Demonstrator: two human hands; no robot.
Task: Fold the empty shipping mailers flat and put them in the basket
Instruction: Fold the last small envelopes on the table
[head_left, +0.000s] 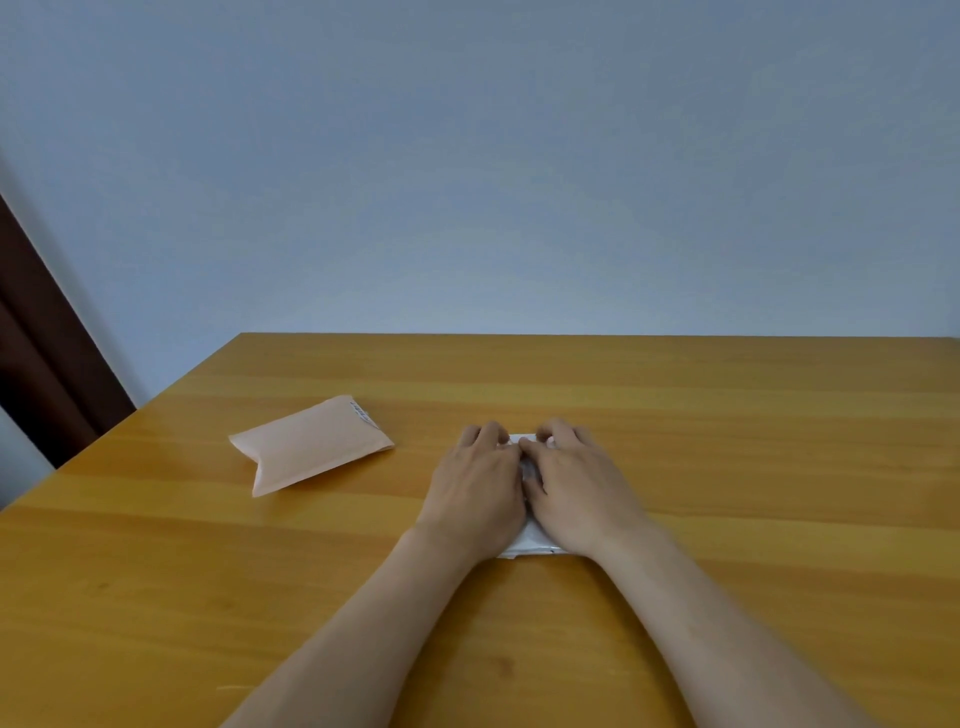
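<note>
Left hand (475, 486) and right hand (579, 488) press flat on the white mailer (535, 548), likely setting its fold. The pink mailer (309, 447) lies apart.

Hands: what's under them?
A white mailer lies under the left hand and right hand, on the table. Only its near edge, far edge and a strip between them show; the rest is covered.

White mailer (530, 548) mostly hidden under left hand (475, 486), right hand (582, 488).

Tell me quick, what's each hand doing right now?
Left hand: open, pressing flat on the white mailer.
Right hand: open, pressing the same mailer.
</note>
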